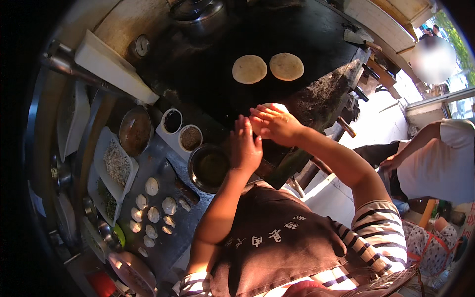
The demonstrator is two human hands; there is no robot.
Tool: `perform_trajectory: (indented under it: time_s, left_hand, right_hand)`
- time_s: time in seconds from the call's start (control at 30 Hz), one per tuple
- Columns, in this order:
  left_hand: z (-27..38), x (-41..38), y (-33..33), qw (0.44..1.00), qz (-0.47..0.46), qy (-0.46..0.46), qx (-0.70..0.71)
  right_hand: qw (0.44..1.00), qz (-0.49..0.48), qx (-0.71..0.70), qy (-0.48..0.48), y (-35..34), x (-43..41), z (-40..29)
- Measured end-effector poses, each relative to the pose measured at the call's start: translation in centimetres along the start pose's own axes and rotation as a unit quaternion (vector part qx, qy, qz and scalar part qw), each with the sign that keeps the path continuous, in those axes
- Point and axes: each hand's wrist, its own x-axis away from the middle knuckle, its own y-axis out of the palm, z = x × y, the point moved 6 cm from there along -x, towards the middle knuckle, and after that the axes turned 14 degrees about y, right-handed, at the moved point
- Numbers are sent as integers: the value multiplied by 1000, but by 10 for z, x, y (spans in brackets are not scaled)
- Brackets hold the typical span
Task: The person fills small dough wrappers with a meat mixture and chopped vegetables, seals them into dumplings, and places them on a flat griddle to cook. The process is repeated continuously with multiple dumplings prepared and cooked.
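A pale flat round of dough (279, 107) is between my two hands over the near edge of the black griddle (200, 78). My right hand (278, 124) lies across it with the fingers stretched out, hiding most of its face. Along the dough's left edge is my left hand (245, 146), fingers straight and pointing away from me. Two flat dough rounds, one on the left (249, 69) and one on the right (287, 66), lie side by side on the griddle beyond my hands.
Left of me, several dough pieces (151, 186) sit on a metal worktop (174, 230) beside a rolling pin (182, 187). A bowl of oil (209, 167), seasoning cups (190, 137) and a tray of chopped filling (117, 159) stand nearby. At right is another person (434, 159).
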Motion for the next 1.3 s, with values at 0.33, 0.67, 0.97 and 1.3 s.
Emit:
perform_trajectory:
  time_s: [0.33, 0.67, 0.97, 1.3]
  left_hand:
    - [-1, -16, -3, 991, 26, 107, 74]
    - [-126, 162, -81, 900, 364, -231, 67]
    - [-174, 257, -80, 881, 53, -389, -264]
    - [-167, 272, -103, 921, 170, -320, -142]
  right_hand:
    - [905, -35, -385, 176, -33, 16, 25]
    - [999, -13, 31, 19, -17, 56, -46]
    - [996, -43, 9, 77, -1, 29, -47]
    - [996, 10, 92, 2, -2, -1, 13]
